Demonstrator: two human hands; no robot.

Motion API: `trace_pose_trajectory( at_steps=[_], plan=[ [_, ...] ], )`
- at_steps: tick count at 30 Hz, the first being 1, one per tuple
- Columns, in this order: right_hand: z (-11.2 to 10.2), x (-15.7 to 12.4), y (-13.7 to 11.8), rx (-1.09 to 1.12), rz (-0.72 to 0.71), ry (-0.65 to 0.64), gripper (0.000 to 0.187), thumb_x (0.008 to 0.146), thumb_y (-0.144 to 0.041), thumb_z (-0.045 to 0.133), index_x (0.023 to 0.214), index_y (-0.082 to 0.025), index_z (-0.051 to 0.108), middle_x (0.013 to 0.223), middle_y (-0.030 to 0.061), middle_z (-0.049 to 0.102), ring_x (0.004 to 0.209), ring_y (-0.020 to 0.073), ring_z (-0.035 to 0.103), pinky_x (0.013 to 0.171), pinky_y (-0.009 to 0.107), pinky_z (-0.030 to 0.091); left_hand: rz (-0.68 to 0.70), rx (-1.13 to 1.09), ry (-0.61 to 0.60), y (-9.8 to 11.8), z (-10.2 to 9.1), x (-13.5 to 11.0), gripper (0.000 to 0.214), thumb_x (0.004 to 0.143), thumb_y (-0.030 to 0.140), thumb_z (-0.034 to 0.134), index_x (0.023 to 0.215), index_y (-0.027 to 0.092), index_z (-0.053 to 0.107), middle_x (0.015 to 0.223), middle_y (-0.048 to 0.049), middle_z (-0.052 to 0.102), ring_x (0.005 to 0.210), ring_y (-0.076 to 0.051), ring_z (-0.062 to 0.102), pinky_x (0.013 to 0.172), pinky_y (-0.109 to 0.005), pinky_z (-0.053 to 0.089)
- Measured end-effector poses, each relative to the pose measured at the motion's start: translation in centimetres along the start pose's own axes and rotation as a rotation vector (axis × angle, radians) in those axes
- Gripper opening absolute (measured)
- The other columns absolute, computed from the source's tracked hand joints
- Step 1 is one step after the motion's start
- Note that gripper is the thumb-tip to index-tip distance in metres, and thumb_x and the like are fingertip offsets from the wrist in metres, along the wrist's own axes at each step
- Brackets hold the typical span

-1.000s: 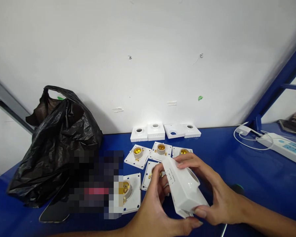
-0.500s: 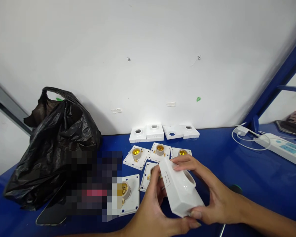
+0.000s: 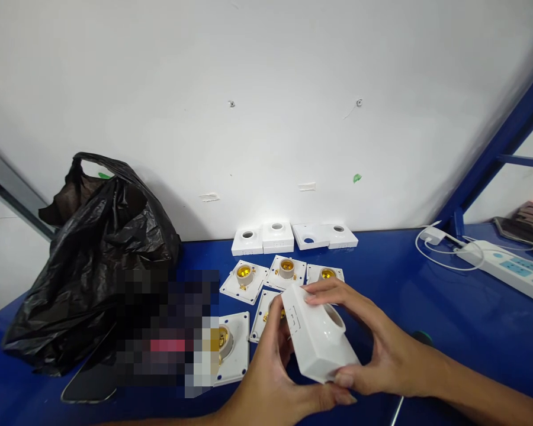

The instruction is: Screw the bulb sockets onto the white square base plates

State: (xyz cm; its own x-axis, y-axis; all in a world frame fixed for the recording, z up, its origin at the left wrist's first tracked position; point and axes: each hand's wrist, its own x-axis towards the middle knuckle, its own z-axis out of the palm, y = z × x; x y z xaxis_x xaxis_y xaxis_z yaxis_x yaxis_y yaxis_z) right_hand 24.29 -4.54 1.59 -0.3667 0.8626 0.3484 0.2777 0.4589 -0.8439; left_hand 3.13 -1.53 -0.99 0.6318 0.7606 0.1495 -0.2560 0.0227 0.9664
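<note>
Between my two hands is a white square lamp holder cover (image 3: 315, 343) with a raised round collar, tilted above the table. My left hand (image 3: 278, 378) grips it from the left and below, fingers curled at its side. My right hand (image 3: 377, 343) closes on its far edge and near corner, thumbs close together at the bottom. Behind and left of it lie several lamp holder bases with brass sockets, such as a base (image 3: 286, 271) and a nearer base (image 3: 235, 349). My hands and the cover partly hide two of them.
Several white covers (image 3: 278, 239) line the wall. A black plastic bag (image 3: 111, 254) and a dark phone-like slab (image 3: 89, 378) are at left, beside a blurred patch. A power strip (image 3: 510, 263) with white cables lies right. A metal shaft (image 3: 397, 408) shows below my right wrist.
The cover and both hands have shifted slightly left, and the cover is turned a little. The grip is the same. The whole view has moved slightly.
</note>
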Motion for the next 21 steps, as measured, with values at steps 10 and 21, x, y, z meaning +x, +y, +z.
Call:
trace_pose_trajectory(
  at_steps=[10,21],
  plan=[
    [-1.4,-0.2,-0.4,-0.071,-0.154,-0.133,0.063,0.102,-0.063,0.046,0.159,-0.041,0.029,0.163,0.0063,0.040,0.155,0.0277,0.034,0.126,0.049,0.032,0.017,0.096,-0.139,0.8,-0.2,-0.8,0.099,0.089,0.058,0.077,0.161,0.026,0.017,0.136,-0.0170,0.060,0.116,-0.032,0.066,0.099,-0.047,0.056],
    [0.2,0.4,0.2,-0.434,-0.369,0.033,0.075,0.093,-0.014,0.069,0.157,-0.025,0.030,0.151,0.0122,0.052,0.145,0.0184,0.047,0.119,0.034,0.044,-0.077,0.156,-0.153,1.8,-1.3,-0.8,0.089,0.093,0.085,0.044,0.147,0.016,0.054,0.128,-0.0184,0.068,0.131,-0.036,0.056,0.118,-0.052,0.039]
  ],
)
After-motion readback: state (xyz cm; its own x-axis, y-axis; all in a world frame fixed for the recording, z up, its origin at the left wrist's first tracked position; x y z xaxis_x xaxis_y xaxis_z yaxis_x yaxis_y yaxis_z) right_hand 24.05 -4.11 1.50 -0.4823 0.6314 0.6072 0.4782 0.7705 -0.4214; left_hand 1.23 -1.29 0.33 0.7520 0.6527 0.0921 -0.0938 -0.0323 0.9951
